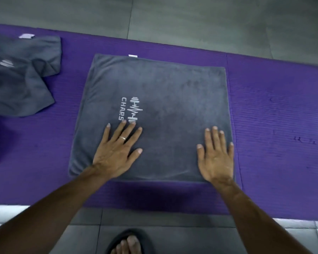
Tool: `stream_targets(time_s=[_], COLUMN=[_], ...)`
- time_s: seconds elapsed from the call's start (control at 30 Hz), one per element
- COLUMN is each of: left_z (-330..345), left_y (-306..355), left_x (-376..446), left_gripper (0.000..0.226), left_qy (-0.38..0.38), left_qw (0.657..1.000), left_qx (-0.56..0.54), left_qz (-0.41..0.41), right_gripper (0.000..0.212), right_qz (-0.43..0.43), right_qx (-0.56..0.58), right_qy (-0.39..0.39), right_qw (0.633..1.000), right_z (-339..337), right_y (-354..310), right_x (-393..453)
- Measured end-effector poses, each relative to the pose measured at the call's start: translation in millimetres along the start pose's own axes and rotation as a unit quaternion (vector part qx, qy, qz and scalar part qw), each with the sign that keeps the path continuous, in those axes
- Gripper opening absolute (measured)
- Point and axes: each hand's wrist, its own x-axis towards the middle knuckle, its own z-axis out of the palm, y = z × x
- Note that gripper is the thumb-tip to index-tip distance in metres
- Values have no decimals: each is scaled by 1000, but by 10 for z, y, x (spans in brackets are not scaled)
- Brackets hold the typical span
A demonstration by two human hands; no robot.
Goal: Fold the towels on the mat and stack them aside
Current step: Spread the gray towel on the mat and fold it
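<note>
At the far left of the long purple foam mat [264,107] lies a loose heap of dark grey cloth towels [20,74]; I cannot tell how many are in it. One flat grey square towel with a white logo [163,99] lies at the mat's middle. My left hand [117,153] presses flat on its near left part, fingers spread, gripping nothing. My right hand [217,158] does the same at its near right edge. I judge I am smoothing mid-fold; next calls for pinching one edge and carrying it across.
</note>
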Motion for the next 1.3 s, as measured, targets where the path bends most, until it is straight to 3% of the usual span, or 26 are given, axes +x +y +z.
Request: stream_targets(time_s=[0.1,0.2,0.3,0.47,0.57,0.67,0.83,1.0,1.2,1.3], left_z=[-35,16,48,13,-61,-152,-223,-156,-332,-399], left_y=[91,283,238,117,264,654,1243,1290,1888,2165], left_x=[-165,-355,-492,-614,-515,-184,493,876,1389,1607], left_gripper=[65,65,69,73,75,72,71,72,57,69], left_qy=[-5,-7,-29,-56,-31,-2,-15,-30,130,68], left_qw=[999,999,995,990,990,998,998,999,979,972], left_qx=[-24,-26,-21,-27,-31,-34,-23,-6,-41,-24], left_qz=[-35,-45,-98,-125,-131,-61,49,45,150,224], right_gripper=[67,63,63,73,77,69,63,62,56,64], right_qz=[56,-75,-189,-92,-27,-58,-218,-75,-120,-172], right_qx=[7,46,37,-21,-35,-35,-39,-63,-5,14], right_qy=[-10,6,-35,-60,-87,-60,-67,-79,-56,-66], right_qw=[998,996,981,994,995,996,973,992,991,983], right_z=[-105,-107,-22,-28,-146,-257,-295,-326,-594,-654], right_y=[54,-426,-609,131,444,553,662,1507,1550,1397], right_x=[-63,-227,-426,-592,-545,-425,-106,245,1229,1676])
